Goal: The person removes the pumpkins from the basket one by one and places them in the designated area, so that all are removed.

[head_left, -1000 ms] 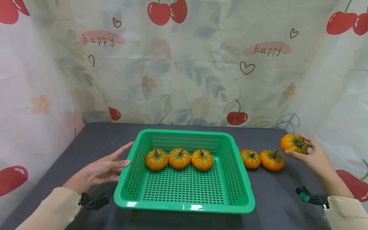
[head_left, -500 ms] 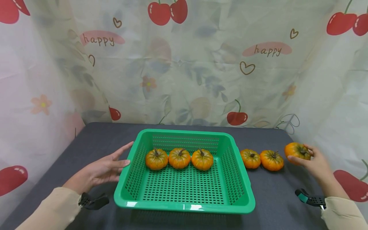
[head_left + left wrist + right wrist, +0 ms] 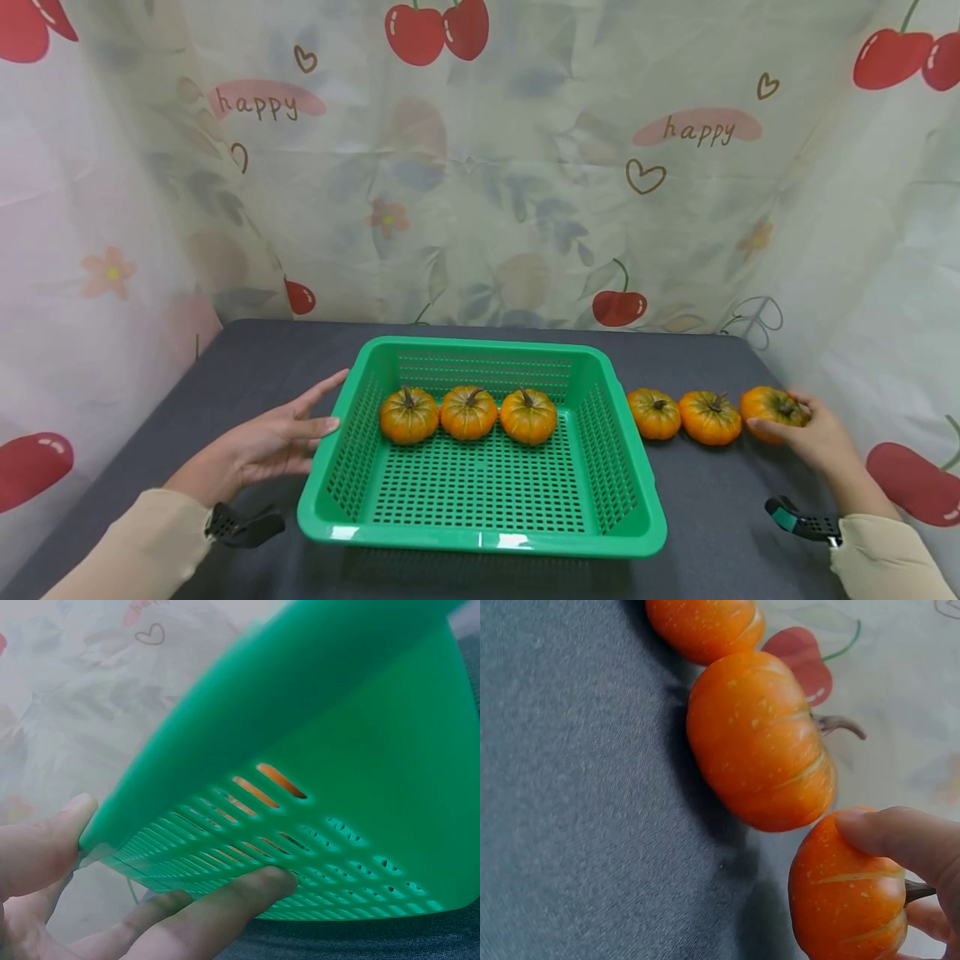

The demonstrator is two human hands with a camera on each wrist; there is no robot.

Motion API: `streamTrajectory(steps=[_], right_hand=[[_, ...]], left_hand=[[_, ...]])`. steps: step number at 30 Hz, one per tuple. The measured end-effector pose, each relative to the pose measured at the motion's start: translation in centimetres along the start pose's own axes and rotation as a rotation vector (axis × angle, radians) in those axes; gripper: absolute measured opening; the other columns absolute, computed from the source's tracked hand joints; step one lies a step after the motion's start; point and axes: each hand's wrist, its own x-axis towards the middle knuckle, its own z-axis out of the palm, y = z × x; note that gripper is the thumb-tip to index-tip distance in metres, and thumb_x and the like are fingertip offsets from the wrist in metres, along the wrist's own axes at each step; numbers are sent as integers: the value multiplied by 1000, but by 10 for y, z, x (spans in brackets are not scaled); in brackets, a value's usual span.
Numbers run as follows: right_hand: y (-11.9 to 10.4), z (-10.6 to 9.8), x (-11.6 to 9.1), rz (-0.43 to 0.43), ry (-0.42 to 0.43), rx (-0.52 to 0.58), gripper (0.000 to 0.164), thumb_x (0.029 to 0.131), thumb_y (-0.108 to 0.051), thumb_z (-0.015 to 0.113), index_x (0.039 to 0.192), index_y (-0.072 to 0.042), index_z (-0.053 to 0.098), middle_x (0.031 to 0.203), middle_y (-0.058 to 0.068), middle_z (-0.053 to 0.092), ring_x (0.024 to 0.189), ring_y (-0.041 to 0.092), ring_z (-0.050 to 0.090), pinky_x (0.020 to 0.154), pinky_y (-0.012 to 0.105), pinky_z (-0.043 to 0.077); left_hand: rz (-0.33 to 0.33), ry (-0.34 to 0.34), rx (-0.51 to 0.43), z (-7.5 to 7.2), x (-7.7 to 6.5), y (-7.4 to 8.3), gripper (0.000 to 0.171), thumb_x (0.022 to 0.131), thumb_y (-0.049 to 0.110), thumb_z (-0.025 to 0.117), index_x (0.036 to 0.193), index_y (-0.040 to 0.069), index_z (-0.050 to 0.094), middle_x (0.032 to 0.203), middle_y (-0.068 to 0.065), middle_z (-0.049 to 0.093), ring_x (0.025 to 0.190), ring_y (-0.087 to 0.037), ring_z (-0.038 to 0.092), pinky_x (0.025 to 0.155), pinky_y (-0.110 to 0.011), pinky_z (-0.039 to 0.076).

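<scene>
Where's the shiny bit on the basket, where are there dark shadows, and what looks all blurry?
Head view: white glare on the front rim of the green basket, probably reflected light; right wrist view: soft dark shadows on the grey tabletop beside the pumpkins; left wrist view: the patterned backdrop looks pale and blurry.
</scene>
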Motion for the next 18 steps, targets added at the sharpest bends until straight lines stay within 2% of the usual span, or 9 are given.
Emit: streamTrajectory(steps=[7,18], right_hand=[[6,3,1,39,-36,13,97,91,-48,60,146,15,11,137,48,20,117,57,31,95,69,34],[6,5,2,39,-80,-8,101,91,-51,60,147,15,8,140,49,13,124,60,24,99,72,28]], left_hand=[[3,-6,2,-1,0,-1,85,102,10,47,153,40,-15,136,-11,49,112,-29,64,93,-53,52],[-1,-1,3,-1,1,0,85,102,10,48,153,40,-14,137,-12,49,112,-29,64,93,-53,52]])
